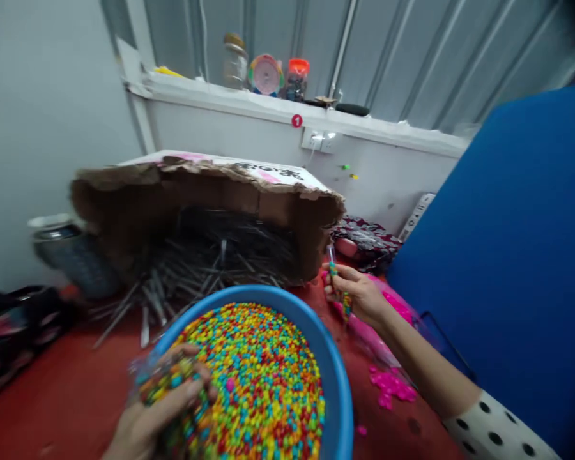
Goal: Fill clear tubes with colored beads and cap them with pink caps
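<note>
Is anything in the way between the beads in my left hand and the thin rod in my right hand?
Only the rim of the blue basin. The left hand is closed on loose beads inside the basin, while the right hand holds the thin beaded rod beyond the rim, above the red surface.

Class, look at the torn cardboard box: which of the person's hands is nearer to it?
Right. The right hand is just off the box's lower right corner, holding a beaded rod. The left hand is farther away, gripping colored beads in the blue bowl.
</note>
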Demonstrator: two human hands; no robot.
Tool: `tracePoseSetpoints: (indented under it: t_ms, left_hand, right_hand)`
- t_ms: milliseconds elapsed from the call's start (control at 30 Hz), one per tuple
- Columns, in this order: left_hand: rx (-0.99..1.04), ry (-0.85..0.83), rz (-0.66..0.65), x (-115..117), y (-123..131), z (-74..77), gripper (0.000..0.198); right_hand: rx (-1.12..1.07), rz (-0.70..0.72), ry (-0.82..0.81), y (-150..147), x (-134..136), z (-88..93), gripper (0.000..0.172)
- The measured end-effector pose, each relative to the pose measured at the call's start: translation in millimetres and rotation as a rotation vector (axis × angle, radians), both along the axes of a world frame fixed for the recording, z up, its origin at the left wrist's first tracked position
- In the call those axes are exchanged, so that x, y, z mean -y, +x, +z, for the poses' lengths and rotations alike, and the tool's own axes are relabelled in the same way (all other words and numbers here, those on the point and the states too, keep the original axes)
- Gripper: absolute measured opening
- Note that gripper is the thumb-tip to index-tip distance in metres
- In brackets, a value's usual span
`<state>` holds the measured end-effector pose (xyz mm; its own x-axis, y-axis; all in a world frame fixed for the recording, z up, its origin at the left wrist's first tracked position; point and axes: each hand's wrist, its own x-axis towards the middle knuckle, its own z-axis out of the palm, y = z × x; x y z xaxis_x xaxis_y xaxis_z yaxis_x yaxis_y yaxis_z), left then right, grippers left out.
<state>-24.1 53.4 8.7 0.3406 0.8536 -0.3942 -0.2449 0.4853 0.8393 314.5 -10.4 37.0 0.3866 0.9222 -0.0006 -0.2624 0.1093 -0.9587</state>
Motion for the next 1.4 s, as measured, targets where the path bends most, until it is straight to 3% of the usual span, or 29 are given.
tracePoseSetpoints:
  t_ms: [100, 200, 267, 400, 500, 700, 833, 933, 1267, 1400]
  left_hand:
    - [0.063, 0.145, 0.05, 4, 3, 12.5, 0.055]
    - [0.113, 0.229, 0.093, 3, 2, 8.6, 0.05]
    - [0.141, 0.269, 0.119, 3, 1, 4.4, 0.048]
    - [0.183, 0.292, 0.193, 4, 0, 2.3, 0.048]
    - [0.207, 0.289, 0.249, 5, 1, 3.7, 0.05]
    - [0.249, 0.343, 0.372, 4, -1, 3.4, 0.047]
    - [0.279, 0.342, 0.387, 3, -1, 1.4, 0.049]
    - [0.254, 0.327, 0.386, 2, 0, 0.6, 0.048]
    - [0.176, 0.304, 0.297, 1, 2, -0.7, 0.044]
    - [0.155, 0.291, 0.273, 1, 3, -1.4, 0.039]
  right_hand:
    - [0.088, 0.115, -0.02, -42, 1, -0.6, 0.037]
    - [0.238, 0.231, -0.057, -70, -5, -9.7, 0.037]
    - [0.509, 0.332, -0.107, -82, -11, -17.2, 0.034]
    - [1.396, 0.484, -0.236, -98, -24, -35.1, 0.024]
    - [1.648, 0.629, -0.316, -123, -33, -53.2, 0.02]
    - [1.407, 0.776, -0.305, -168, -44, -74.7, 0.015]
    - [0.88, 0.693, -0.335, -155, -44, -70.3, 0.026]
    - [0.691, 0.623, -0.36, -144, -41, -64.6, 0.033]
    - [0.691, 0.547, -0.372, -134, -30, -44.5, 0.037]
    - [0.924, 0.511, -0.353, -124, -32, -45.7, 0.031]
